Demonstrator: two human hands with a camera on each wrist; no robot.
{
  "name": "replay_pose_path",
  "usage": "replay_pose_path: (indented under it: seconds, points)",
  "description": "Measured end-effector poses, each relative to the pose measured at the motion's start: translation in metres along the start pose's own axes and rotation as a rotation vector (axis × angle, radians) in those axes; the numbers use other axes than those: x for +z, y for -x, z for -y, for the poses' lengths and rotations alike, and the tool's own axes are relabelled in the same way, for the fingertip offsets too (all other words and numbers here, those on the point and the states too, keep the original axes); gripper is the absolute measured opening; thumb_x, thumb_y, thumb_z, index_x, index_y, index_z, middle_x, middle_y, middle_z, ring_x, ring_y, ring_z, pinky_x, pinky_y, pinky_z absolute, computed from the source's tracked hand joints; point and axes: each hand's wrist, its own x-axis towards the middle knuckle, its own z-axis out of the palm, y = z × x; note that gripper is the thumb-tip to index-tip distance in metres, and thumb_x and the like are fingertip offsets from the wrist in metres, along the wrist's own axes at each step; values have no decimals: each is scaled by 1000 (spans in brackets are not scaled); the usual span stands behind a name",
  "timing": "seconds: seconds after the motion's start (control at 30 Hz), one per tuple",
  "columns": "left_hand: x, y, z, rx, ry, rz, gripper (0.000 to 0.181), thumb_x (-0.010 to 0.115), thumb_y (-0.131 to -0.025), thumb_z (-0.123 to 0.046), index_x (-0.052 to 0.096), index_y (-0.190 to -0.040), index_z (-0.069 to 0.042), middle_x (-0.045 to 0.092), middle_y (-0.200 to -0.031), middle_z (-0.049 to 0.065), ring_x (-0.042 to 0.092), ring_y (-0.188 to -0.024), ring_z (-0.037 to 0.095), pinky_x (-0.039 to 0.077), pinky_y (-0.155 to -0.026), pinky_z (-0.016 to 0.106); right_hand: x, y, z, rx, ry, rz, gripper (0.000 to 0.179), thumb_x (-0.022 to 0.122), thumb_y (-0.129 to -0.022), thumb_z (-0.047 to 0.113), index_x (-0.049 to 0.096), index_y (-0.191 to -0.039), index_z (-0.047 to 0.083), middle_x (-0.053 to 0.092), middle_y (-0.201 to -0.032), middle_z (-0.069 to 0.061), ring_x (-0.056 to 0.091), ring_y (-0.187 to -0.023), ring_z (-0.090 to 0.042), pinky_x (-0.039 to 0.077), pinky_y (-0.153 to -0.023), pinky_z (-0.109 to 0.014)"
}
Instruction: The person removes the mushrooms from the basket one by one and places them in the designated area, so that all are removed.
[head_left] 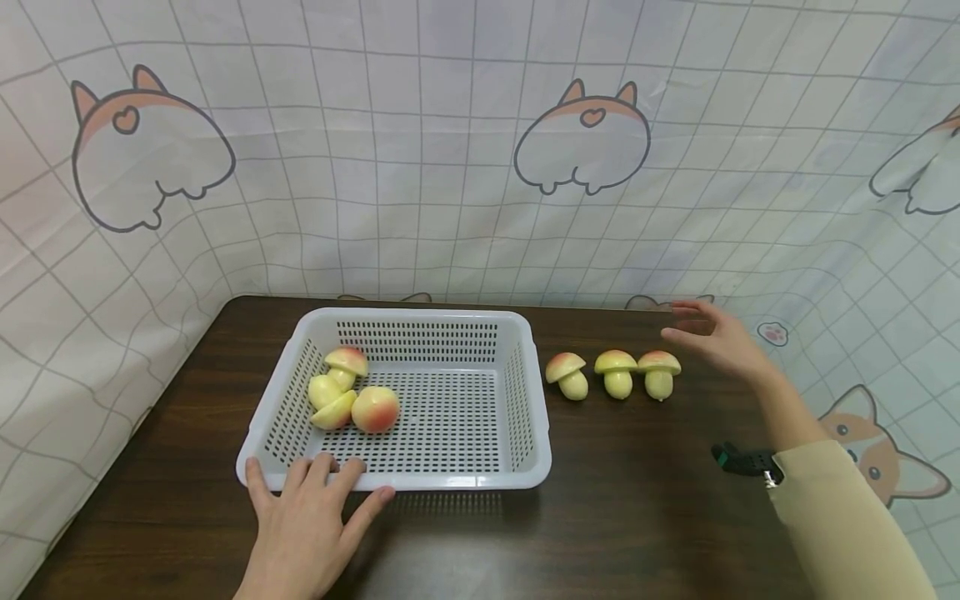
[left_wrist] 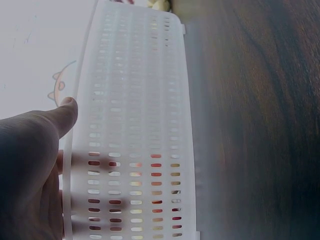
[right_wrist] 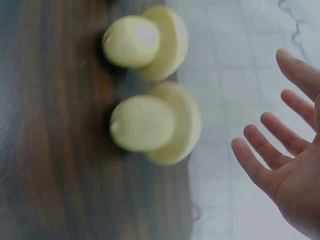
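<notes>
A white perforated plastic basket (head_left: 480, 481) stands on the dark table. My left hand (head_left: 307, 517) holds its near rim, fingers hooked over the edge; in the left wrist view the thumb (left_wrist: 65, 115) lies along the rim and finger shadows show through the slotted wall. Inside, at the left, lie toy mushrooms: one with a red-tinged cap (head_left: 347, 363), one tipped over (head_left: 333, 410) and a round red-and-yellow cap (head_left: 376, 409). My right hand (head_left: 716, 337), holding nothing, hovers with spread fingers beyond the rightmost mushroom (head_left: 659, 374) of a row beside the basket.
The row also has a middle mushroom (head_left: 617, 373) and a left mushroom (head_left: 567, 375) close to the basket's right wall. A black strap-like object (head_left: 742, 461) shows at the right sleeve's cuff. A patterned cloth (head_left: 420, 208) hangs behind the table (head_left: 622, 517) and along its sides.
</notes>
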Motion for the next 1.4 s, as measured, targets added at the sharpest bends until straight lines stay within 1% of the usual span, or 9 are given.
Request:
replay_pose_path:
  seconds: [0.17, 0.27, 0.43, 0.67, 0.77, 0.87, 0.93, 1.1, 1.4]
  points:
    - [0, 1, 0, 8, 10, -20, 53, 60, -95, -65, 69, -115, -16, 59, -102, 13, 54, -113, 43, -3, -101, 86, 2, -11, 35, -40, 5, 6, 66, 69, -101, 36, 42, -154, 9, 45, -153, -20, 47, -136, -43, 39, -103, -64]
    - [1, 1, 0, 13, 13, -31, 53, 60, -95, -65, 69, -114, -16, 59, -101, 12, 55, -112, 42, -3, -101, 86, 5, -17, 57, -57, -3, 24, 64, 70, -100, 34, 43, -153, 10, 45, -154, -15, 47, -137, -40, 40, -104, -61]
    - [0, 0, 0, 13, 15, -33, 53, 60, -95, -65, 69, -113, -16, 59, -101, 12, 55, -112, 42, -4, -101, 85, 12, -29, 87, -102, -35, 57, 59, 69, -101, 32, 45, -151, 15, 45, -153, -8, 48, -136, -32, 46, -100, -53]
    - [0, 0, 0, 10, 18, -26, 53, 60, -96, -65, 69, -114, -16, 59, -101, 12, 55, -112, 42, -4, -101, 85, 28, -52, 117, -187, -49, 73, 55, 70, -99, 36, 50, -149, 22, 51, -148, 0, 54, -131, -25, 52, -88, -47]
    - [0, 0, 0, 9, 15, -24, 53, 60, -95, -65, 69, -114, -16, 59, -100, 12, 55, -112, 42, -4, -101, 85, 35, -61, 131, -227, -66, 87, 53, 71, -99, 34, 52, -147, 21, 53, -146, 0, 55, -129, -25, 51, -89, -49]
    - [0, 0, 0, 8, 13, -22, 52, 60, -95, -64, 69, -114, -16, 59, -100, 12, 54, -112, 42, -4, -101, 85, 44, -69, 147, -269, -86, 113, 52, 72, -99, 30, 53, -146, 18, 54, -145, -3, 56, -128, -26, 48, -97, -51]
    - [0, 1, 0, 8, 14, -24, 52, 61, -95, -64, 69, -114, -16, 59, -100, 12, 54, -112, 42, -3, -101, 86, 50, -73, 159, -293, -85, 122, 52, 72, -99, 28, 54, -146, 16, 55, -143, -5, 57, -127, -27, 48, -98, -52]
    - [0, 1, 0, 15, 12, -36, 51, 61, -95, -64, 68, -113, -16, 59, -100, 12, 54, -111, 42, -2, -101, 86, 65, -81, 183, -340, -88, 148, 50, 73, -98, 25, 56, -143, 12, 58, -141, -7, 59, -125, -27, 49, -98, -50]
    - [2, 2, 0, 28, 7, -71, 47, 65, -94, -60, 68, -108, -16, 60, -98, 10, 55, -110, 41, 2, -102, 85, 101, -100, 209, -425, -84, 233, 46, 73, -98, 20, 58, -139, 9, 60, -138, -6, 62, -120, -24, 50, -98, -45]
